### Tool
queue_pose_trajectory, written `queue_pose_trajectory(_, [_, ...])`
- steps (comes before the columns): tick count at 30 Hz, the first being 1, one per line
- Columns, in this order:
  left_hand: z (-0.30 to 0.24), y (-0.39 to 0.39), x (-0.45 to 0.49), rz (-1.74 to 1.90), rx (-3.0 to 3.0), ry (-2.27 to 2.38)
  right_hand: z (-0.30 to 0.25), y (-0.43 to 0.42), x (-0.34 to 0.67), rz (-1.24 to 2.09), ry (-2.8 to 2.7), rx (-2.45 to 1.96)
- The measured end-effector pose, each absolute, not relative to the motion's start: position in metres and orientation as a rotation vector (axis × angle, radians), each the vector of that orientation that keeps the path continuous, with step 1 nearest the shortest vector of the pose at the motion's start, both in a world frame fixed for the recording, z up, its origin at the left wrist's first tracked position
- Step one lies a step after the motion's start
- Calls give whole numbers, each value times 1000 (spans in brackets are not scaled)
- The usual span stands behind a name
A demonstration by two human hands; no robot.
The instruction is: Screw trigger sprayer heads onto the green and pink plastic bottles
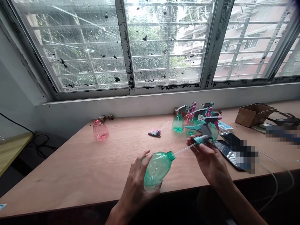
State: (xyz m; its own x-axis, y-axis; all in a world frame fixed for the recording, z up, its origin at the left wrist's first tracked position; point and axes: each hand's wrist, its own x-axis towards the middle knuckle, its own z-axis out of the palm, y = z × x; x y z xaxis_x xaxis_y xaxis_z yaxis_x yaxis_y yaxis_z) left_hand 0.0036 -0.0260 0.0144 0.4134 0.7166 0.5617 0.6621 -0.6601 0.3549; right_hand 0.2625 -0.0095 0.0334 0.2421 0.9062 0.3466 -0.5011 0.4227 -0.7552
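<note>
My left hand [138,178] is wrapped round a green see-through spray bottle [158,168], tilted with its open neck up to the right. Between the fingers of my right hand [208,159] is a green and grey trigger sprayer head [202,136]. Its thin clear tube points down to the left, and the tip is at the bottle's mouth; whether it is inside I cannot tell. Farther back on the table lies a loose pink and dark sprayer head [154,133]. A pink bottle without a head [100,130] stands at the back left.
Several assembled spray bottles [178,122] stand behind my right hand. Phones [228,153] lie right of it, with white cables [276,178] near the edge. A cardboard box [254,115] is at the back right. The wooden table [70,168] runs up to the windowed wall.
</note>
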Motion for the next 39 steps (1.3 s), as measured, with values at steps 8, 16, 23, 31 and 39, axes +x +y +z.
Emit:
queue_pose_trajectory(8, [2,-9,-1,964,2508,1263,-19,8,256,1407,-1223,-734])
queue_pose_trajectory(16, [-4,-5,-5,983,2516,1204,-26,5,251,1375,-1229,-841])
queue_pose_trajectory(23, [1,0,-8,1041,2124,1200,-30,5,253,1376,-1218,-982])
queue_pose_trajectory(31, [2,-2,-13,1029,1724,983,-23,1,249,1416,-1212,-1002])
queue_pose_trajectory(39, [-1,0,-17,916,1867,1002,-21,1,253,1407,-1365,-926])
